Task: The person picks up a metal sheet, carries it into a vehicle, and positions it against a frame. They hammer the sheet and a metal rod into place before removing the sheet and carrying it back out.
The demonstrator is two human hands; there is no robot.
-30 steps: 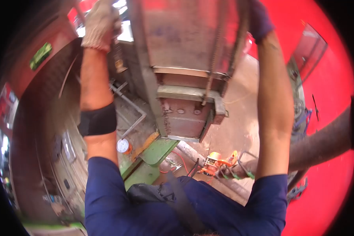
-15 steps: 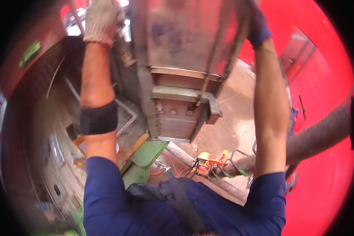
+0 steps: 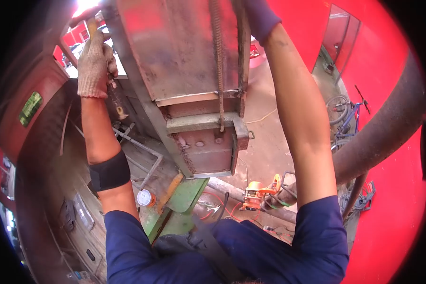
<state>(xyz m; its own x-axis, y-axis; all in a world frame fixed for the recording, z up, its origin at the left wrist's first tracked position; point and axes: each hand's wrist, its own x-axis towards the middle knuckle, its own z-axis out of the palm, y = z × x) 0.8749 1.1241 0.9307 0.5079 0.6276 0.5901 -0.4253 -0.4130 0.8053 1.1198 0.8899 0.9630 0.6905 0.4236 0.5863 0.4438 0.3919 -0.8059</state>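
While the left hand (image 3: 95,64) is wrapped round a hammer (image 3: 93,27) | right hand (image 3: 264,20): hidden, cannot tell | slackened grip could drop hammer

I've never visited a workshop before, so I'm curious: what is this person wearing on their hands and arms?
The left hand has a pale knitted glove with a ribbed cuff, and a plain black band circles that arm near the elbow. The right hand wears what looks like a blue-purple glove, partly out of view. Short navy sleeves cover both upper arms.
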